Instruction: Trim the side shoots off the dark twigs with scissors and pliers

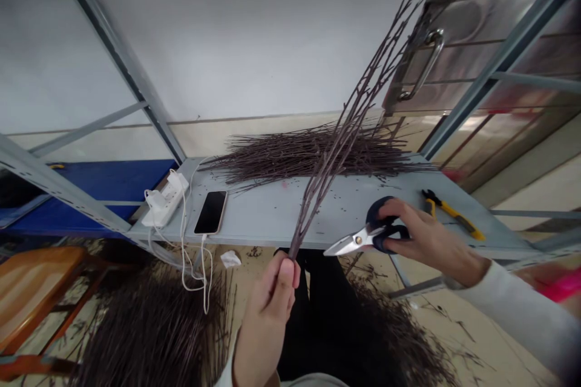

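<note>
My left hand (267,308) is closed around the bottom end of a long branched dark twig (345,127), which rises up and to the right above the shelf. My right hand (424,236) grips black-handled scissors (363,239), blades nearly closed and pointing left toward the twig's lower stem, a short gap away. A flat pile of similar dark twigs (308,154) lies along the back of the grey metal shelf (272,214).
A smartphone (211,211) on a white cable and a white power strip (164,198) lie on the shelf's left part; yellow-handled pliers (451,213) lie at its right. Twig heaps (149,326) cover the floor. A wooden chair (31,296) stands left, a steel cabinet (476,30) right.
</note>
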`<state>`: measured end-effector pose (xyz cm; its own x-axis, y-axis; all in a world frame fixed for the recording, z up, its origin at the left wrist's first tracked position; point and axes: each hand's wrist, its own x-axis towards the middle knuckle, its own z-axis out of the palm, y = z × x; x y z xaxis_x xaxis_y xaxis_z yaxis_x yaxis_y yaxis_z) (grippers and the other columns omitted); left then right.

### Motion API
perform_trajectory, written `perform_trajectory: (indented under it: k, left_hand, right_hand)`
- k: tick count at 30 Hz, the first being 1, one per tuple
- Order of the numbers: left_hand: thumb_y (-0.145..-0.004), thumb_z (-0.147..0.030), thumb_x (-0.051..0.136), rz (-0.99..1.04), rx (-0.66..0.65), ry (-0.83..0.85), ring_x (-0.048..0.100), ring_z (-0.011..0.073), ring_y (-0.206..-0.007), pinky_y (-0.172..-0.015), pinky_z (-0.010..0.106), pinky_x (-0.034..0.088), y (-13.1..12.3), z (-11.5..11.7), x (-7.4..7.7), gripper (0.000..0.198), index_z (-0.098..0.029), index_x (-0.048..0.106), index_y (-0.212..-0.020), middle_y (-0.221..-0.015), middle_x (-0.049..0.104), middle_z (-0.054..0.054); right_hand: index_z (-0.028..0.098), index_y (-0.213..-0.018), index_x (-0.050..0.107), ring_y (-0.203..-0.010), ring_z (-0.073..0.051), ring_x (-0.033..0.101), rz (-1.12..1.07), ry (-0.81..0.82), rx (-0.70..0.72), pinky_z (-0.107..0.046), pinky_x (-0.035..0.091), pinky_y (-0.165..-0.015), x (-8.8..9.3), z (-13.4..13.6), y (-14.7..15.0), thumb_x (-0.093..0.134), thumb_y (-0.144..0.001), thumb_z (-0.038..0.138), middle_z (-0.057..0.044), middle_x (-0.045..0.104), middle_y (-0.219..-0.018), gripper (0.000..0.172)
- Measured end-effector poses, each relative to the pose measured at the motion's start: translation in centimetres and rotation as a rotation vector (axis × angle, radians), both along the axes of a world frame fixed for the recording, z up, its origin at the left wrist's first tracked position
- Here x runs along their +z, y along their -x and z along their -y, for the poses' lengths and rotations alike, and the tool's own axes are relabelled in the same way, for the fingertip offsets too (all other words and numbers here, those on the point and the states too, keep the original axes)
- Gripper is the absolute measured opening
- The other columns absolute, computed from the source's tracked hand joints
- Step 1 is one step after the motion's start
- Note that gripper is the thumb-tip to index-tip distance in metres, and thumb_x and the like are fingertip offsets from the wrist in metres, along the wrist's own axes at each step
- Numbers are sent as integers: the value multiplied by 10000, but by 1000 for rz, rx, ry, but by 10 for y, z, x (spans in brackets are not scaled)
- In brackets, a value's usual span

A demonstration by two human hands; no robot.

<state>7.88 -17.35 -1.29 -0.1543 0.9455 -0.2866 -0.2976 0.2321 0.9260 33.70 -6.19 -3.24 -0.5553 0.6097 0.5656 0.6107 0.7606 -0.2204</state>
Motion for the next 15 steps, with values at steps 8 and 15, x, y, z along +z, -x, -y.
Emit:
perform_trajectory:
  k: [8, 15]
  left_hand:
    - [-684, -658, 628, 7, -198, 59, 140, 27, -415, -341, 132, 94, 4, -1, 1, 517, -180, 442, -617, -517, 273, -100]
    - [-625, -686, 654, 97, -207, 131, 98, 5, -361, -313, 124, 51, 1, -5, 9, 554, -190, 409, -613, -453, 233, -129]
  right_hand:
    - [176, -1009, 447, -733, -221, 566, 119, -307, 41, -304, 470, -606, 20, 0, 34, 496, -827, 230, -93, 562, -859, 197]
    - [200, -967, 485, -720, -212, 539, 243, -430, 7, -316, 442, -647, 14, -1, 27, 538, -847, 234, -77, 554, -847, 136]
